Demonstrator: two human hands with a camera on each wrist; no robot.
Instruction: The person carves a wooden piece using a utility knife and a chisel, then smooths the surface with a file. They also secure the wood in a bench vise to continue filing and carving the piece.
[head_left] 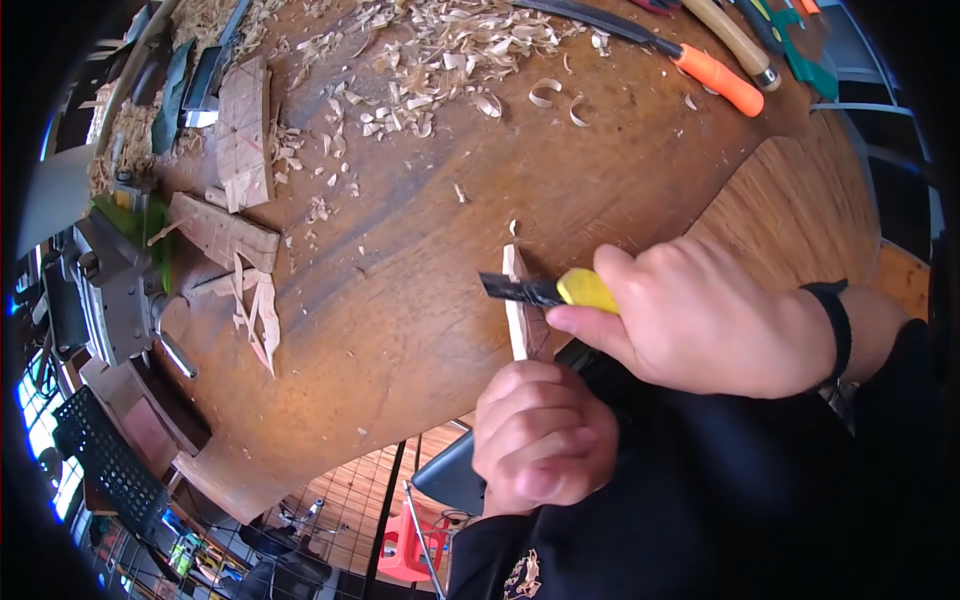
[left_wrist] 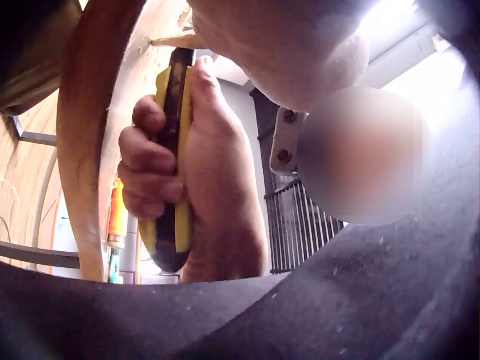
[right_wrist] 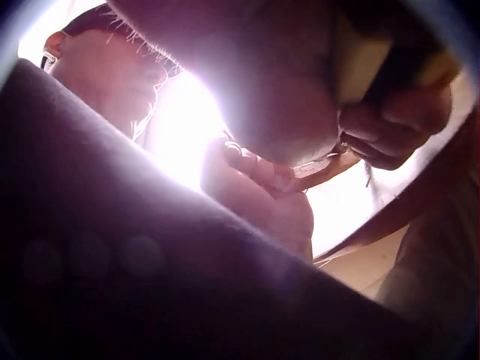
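My left hand (head_left: 540, 435) grips the lower end of a slim wooden stick (head_left: 515, 330), which points up and away from me over the front of the workbench (head_left: 400, 280). The stick shows a pale cut face and a darker brown side. In my right hand (head_left: 720, 315) is a yellow and black utility knife (head_left: 588, 289). Its dark blade lies across the stick, above the left fist. From below, the left wrist view shows the right fingers wrapped around the knife's handle (left_wrist: 178, 165). The right wrist view is dim and glaring, with the left hand (right_wrist: 259, 199) beside the stick.
Curled wood shavings (head_left: 430, 60) cover the far part of the bench. An orange-handled tool (head_left: 720, 80) and a wooden handle (head_left: 735, 45) lie at the far right. Wood offcuts (head_left: 245, 130) and a metal vise (head_left: 115, 285) are at the left. A red stool (head_left: 410, 545) stands below.
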